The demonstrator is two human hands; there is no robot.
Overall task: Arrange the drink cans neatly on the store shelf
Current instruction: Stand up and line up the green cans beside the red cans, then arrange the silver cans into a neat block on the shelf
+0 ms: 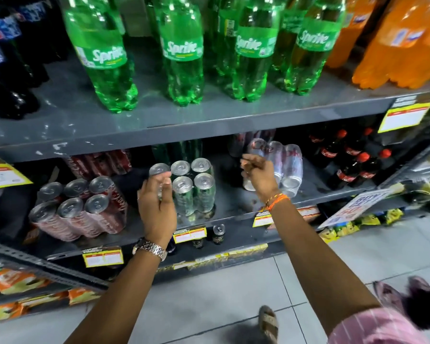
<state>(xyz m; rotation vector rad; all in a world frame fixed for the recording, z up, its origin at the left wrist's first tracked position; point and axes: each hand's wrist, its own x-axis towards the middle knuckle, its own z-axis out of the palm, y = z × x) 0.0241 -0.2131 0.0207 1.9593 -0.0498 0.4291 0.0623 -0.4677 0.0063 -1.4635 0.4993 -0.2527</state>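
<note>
On the grey middle shelf (233,207) stands a shrink-wrapped pack of green cans (196,187), silver tops up. My left hand (157,204) curls around the pack's front-left can, thumb near the top. To the right a wrapped pack of silver cans (288,167) lies on its side, can ends facing me. My right hand (257,175) rests on this pack's left end with fingers bent onto the wrap. A pack of red cola cans (85,209) leans at the left of the same shelf.
Big green Sprite bottles (181,53), dark cola bottles and orange soda bottles fill the shelf above. Small red-capped cola bottles (350,160) stand at the right. A single dark can (218,234) sits on the lower shelf. Yellow price tags line the shelf edges.
</note>
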